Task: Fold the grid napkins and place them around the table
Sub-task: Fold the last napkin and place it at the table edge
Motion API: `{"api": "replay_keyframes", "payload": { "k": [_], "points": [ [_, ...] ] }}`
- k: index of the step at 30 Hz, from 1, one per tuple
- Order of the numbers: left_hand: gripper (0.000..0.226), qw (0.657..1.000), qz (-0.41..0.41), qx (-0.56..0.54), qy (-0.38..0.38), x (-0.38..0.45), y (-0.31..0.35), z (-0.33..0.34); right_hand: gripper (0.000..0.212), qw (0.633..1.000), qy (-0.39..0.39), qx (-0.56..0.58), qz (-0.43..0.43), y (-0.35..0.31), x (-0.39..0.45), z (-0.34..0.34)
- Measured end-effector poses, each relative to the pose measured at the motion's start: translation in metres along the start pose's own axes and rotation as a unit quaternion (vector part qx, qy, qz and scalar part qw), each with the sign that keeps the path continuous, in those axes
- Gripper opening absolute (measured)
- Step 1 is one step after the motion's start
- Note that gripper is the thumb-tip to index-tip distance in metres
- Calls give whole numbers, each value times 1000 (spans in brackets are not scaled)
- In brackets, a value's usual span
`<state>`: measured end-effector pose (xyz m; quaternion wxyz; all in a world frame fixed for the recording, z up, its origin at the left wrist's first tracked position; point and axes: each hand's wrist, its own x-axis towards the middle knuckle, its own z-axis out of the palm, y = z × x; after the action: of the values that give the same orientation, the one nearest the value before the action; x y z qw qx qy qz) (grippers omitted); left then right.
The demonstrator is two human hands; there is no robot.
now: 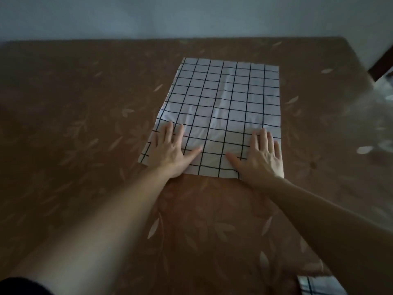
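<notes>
A white napkin with a black grid lies spread flat on the table, long side running away from me. My left hand presses palm-down on its near left corner, fingers apart. On the near right corner rests my right hand, also flat with fingers spread. Neither hand grips the cloth. The edge of another grid napkin shows at the bottom right, near the table's front.
A brown cloth with a pale leaf pattern covers the table. Its far edge meets a light wall. At the right edge a dark chair part and something pale and shiny stand beyond the table.
</notes>
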<state>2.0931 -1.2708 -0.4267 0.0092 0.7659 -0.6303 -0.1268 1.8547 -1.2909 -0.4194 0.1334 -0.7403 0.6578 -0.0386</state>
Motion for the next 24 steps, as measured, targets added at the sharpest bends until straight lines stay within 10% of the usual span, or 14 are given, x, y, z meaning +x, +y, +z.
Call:
{"api": "replay_keyframes", "payload": {
  "k": [11, 16, 20, 24],
  "points": [
    [38, 966, 73, -111, 221, -69, 13, 20, 31, 988, 106, 100, -60, -16, -57, 3],
    [15, 976, 69, -150, 140, -112, 21, 6, 15, 984, 99, 147, -37, -36, -86, -30],
    [31, 967, 127, -207, -73, -145, 17, -39, 16, 982, 120, 118, -85, -57, -111, -96],
    [22, 968, 159, -191, -45, -174, -5, -101, 19, 981, 121, 93, -116, -83, -151, -183]
  ]
}}
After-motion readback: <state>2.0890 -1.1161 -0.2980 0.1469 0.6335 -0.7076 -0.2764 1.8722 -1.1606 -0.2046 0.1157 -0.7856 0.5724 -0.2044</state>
